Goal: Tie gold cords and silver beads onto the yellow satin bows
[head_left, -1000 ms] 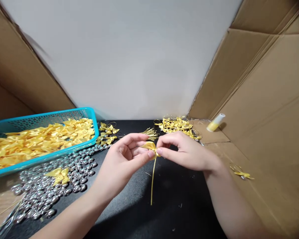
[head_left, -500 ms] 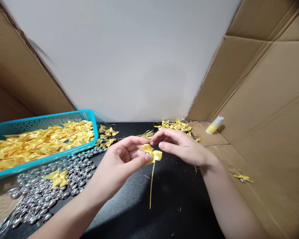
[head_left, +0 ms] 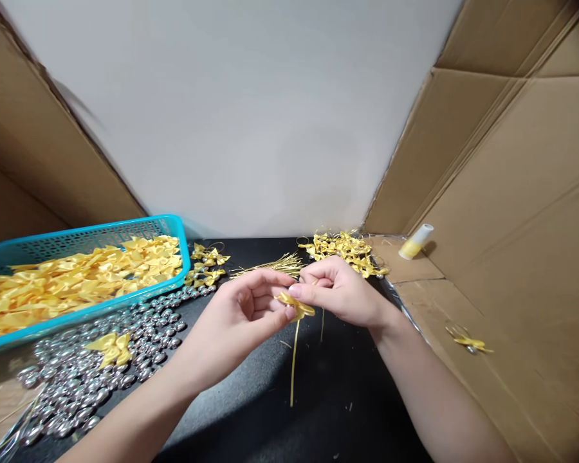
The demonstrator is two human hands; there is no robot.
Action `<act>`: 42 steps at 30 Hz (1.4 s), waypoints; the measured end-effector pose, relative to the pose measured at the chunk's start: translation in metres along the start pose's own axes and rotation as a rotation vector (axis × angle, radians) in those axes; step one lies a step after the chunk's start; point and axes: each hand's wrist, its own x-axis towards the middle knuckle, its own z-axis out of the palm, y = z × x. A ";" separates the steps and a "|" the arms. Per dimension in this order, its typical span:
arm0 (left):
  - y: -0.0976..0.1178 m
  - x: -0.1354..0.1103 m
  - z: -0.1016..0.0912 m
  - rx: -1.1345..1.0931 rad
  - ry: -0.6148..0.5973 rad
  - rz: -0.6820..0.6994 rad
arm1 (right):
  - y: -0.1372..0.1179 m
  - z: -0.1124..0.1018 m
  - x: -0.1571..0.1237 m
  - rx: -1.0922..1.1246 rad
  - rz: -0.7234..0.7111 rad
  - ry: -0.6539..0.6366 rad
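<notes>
My left hand pinches a yellow ribbon bow between thumb and fingers, above the black tabletop. The bow is tilted and seen nearly edge-on. From it a flat gold twist tie hangs straight down. Close against the bow, my right hand is closed, thumb to forefinger, on a thin gold strand. That strand seems to be the tie's other end; a faint length shows below this hand. Its exact path is partly hidden by the fingers.
On the left stands a turquoise basket of yellow bows, beside many silver beads and a loose bow. Gold ties and finished-looking bows lie behind my hands. A white-and-yellow tube and one beaded bow rest on cardboard at right.
My right hand has moved down and slightly left, and its fingers have closed on the gold strand. The bow has tipped from facing the camera to nearly edge-on.
</notes>
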 end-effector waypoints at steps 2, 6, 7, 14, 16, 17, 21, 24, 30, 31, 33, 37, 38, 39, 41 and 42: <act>0.000 0.000 0.001 0.024 -0.027 0.007 | 0.003 0.005 0.002 -0.003 -0.028 0.077; 0.001 0.000 0.001 0.050 -0.004 0.019 | 0.008 0.013 0.005 -0.021 -0.115 0.298; 0.001 0.000 0.001 0.055 0.003 0.020 | 0.010 0.015 0.006 -0.027 -0.143 0.353; 0.001 -0.001 -0.001 0.086 -0.008 0.017 | 0.014 0.021 0.008 -0.056 -0.241 0.475; -0.001 0.000 -0.001 0.100 -0.010 0.008 | 0.015 0.020 0.008 -0.034 -0.222 0.442; -0.001 0.000 -0.001 0.108 -0.009 0.005 | 0.015 0.019 0.008 -0.020 -0.210 0.425; -0.004 0.002 -0.001 0.145 -0.015 0.024 | 0.013 0.018 0.008 0.013 -0.175 0.380; -0.003 0.004 0.000 0.122 -0.059 0.054 | 0.012 0.019 0.007 -0.011 -0.168 0.342; -0.004 0.006 0.002 0.104 -0.050 0.108 | 0.011 0.020 0.007 0.011 -0.166 0.353; -0.005 0.006 0.002 0.102 -0.035 0.128 | 0.011 0.020 0.007 0.011 -0.169 0.354; -0.009 0.007 0.004 0.078 -0.007 0.190 | 0.012 0.020 0.007 0.008 -0.169 0.355; -0.020 0.008 0.005 -0.033 0.025 0.310 | 0.013 0.022 0.007 0.025 -0.166 0.344; -0.023 0.008 0.005 -0.068 0.030 0.328 | 0.013 0.022 0.008 0.028 -0.170 0.340; -0.025 0.008 0.005 -0.104 0.034 0.341 | 0.013 0.023 0.008 0.027 -0.173 0.340; -0.029 0.008 0.005 -0.167 0.036 0.353 | 0.012 0.024 0.008 0.015 -0.179 0.353; -0.030 0.008 0.005 -0.193 0.034 0.350 | 0.012 0.024 0.007 0.009 -0.179 0.357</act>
